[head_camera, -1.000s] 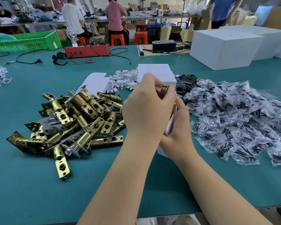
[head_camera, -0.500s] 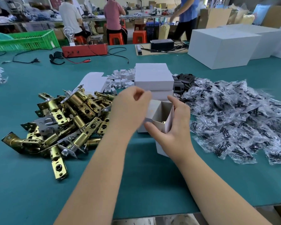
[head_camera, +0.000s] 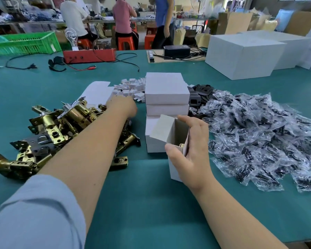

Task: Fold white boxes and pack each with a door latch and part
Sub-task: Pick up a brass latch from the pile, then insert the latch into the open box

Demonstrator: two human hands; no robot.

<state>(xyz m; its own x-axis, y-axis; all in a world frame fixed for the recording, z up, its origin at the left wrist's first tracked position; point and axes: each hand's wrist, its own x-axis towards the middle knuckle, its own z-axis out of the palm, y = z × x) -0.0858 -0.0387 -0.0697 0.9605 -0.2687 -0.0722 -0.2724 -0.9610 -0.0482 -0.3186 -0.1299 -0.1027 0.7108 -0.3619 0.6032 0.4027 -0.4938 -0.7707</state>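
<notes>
My right hand (head_camera: 192, 155) grips a small open white box (head_camera: 162, 128) upright on the green table, thumb on its near side and fingers round the far side. A bit of brass latch (head_camera: 181, 145) shows inside it. My left hand (head_camera: 121, 106) is stretched out over the far edge of the brass door-latch pile (head_camera: 61, 126), close to the heap of small white parts (head_camera: 131, 88). Its fingers are blurred and loosely bent, with nothing seen in them.
A stack of closed white boxes (head_camera: 167, 90) stands just behind the open one. Clear bags of black parts (head_camera: 258, 137) spread to the right, black plates (head_camera: 201, 90) behind them. A flat box blank (head_camera: 97, 90), red device (head_camera: 90, 55) and large white cartons (head_camera: 241, 56) lie farther back.
My left hand pushed a latch into the box, let go and swung left and forward towards the small white parts. My right hand kept holding the box, now lower and upright.
</notes>
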